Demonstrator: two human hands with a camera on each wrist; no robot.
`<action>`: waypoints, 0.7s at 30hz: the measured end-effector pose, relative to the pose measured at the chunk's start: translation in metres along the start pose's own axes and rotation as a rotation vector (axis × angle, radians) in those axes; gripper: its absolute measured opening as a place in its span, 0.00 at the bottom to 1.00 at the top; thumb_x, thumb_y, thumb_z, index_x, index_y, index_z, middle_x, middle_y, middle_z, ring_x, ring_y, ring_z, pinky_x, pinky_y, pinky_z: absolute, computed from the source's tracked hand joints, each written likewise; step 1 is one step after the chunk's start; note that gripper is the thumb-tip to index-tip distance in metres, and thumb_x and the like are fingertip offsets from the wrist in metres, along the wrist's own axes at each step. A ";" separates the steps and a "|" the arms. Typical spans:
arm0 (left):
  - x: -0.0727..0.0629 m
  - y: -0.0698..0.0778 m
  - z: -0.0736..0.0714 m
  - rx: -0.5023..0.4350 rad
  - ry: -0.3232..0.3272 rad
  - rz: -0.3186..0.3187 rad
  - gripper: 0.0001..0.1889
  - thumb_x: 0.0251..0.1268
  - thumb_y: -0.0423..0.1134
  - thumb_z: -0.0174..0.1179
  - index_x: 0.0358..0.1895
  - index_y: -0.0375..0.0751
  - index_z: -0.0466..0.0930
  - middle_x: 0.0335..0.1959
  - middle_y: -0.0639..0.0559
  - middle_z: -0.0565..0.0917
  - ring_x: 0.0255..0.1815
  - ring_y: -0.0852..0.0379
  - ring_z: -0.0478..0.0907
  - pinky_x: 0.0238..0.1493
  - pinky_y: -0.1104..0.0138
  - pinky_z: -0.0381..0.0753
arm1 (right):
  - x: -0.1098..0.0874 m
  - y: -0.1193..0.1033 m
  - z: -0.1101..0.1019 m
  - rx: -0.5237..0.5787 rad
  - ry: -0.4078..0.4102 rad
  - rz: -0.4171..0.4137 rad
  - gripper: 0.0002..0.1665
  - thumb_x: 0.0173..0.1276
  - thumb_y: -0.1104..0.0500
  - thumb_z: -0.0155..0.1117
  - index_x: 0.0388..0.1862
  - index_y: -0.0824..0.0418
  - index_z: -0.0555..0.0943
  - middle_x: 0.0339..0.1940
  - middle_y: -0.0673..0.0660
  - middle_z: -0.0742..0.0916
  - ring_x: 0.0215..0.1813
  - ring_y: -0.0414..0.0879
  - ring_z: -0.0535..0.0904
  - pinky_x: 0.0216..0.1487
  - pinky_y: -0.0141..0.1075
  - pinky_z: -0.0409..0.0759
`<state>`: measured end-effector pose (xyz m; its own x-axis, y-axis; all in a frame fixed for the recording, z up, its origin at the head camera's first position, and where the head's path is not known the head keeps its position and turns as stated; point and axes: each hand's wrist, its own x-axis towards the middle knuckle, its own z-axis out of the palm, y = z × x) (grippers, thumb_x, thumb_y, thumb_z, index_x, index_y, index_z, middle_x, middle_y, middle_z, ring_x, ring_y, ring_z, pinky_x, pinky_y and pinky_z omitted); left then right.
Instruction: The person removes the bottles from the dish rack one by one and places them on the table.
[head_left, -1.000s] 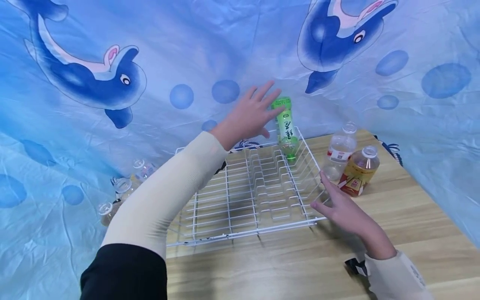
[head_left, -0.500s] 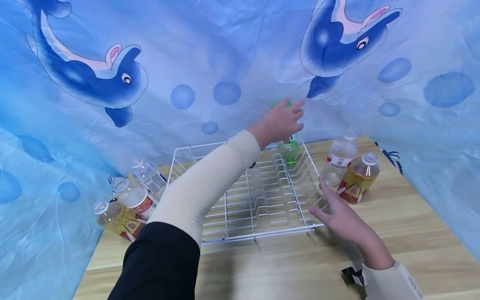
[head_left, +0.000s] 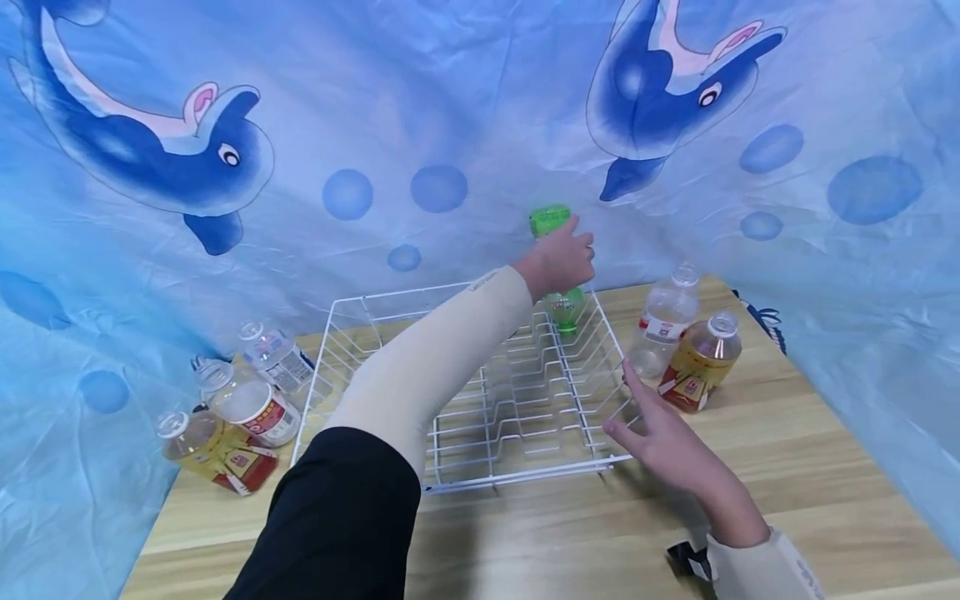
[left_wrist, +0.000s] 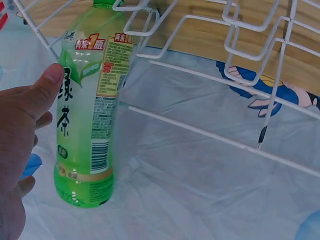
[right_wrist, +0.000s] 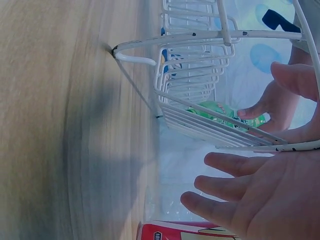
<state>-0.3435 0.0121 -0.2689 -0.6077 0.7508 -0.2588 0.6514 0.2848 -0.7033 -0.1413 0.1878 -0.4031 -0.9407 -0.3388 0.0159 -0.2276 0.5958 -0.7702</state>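
A green tea bottle [head_left: 550, 219] leans upside down in the far right corner of a white wire dish rack [head_left: 525, 476], its neck among the wires. My left hand [head_left: 564, 257] reaches across and holds its middle; in the left wrist view the thumb of this hand [left_wrist: 22, 115] lies on the label of the bottle [left_wrist: 102, 120]. At the rack's right side, my right hand [head_left: 670, 440] rests against the rim. In the right wrist view this hand [right_wrist: 260, 195] has its thumb over the rim side and several straight fingers outside the wires.
Right of the rack stand a clear bottle [head_left: 667, 325] and a tea bottle with a yellow-red label [head_left: 699, 362]. More bottles line the left side: an amber one [head_left: 221, 454], a red-labelled one [head_left: 258, 404] and a clear one [head_left: 279, 358]. A blue dolphin curtain [head_left: 442, 100] borders the wooden table [head_left: 540, 542].
My left hand has come down and right onto the green tea bottle, its spread fingers now curled round it. My right hand stays at the rack's side.
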 end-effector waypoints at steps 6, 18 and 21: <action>-0.002 0.007 0.013 -0.028 -0.022 0.013 0.12 0.71 0.42 0.59 0.52 0.55 0.86 0.56 0.55 0.84 0.66 0.47 0.72 0.76 0.40 0.51 | -0.003 0.001 0.008 0.001 0.007 -0.003 0.56 0.74 0.40 0.60 0.84 0.54 0.36 0.82 0.69 0.50 0.79 0.70 0.46 0.73 0.69 0.50; 0.005 0.005 0.019 -0.064 -0.029 0.007 0.19 0.66 0.41 0.65 0.59 0.52 0.80 0.56 0.54 0.84 0.63 0.48 0.75 0.77 0.41 0.48 | 0.002 0.001 0.005 -0.031 0.014 0.012 0.56 0.74 0.39 0.59 0.84 0.49 0.34 0.82 0.69 0.51 0.79 0.70 0.47 0.73 0.68 0.50; 0.006 0.003 0.016 -0.071 -0.041 0.016 0.19 0.65 0.38 0.64 0.59 0.51 0.79 0.54 0.54 0.85 0.58 0.49 0.78 0.76 0.42 0.53 | 0.003 0.001 0.004 -0.029 0.013 0.019 0.57 0.74 0.38 0.59 0.84 0.48 0.34 0.82 0.68 0.51 0.80 0.69 0.47 0.73 0.68 0.49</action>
<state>-0.3525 0.0075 -0.2833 -0.6143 0.7307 -0.2978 0.6909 0.3156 -0.6505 -0.1428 0.1841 -0.4065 -0.9481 -0.3178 0.0105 -0.2171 0.6228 -0.7516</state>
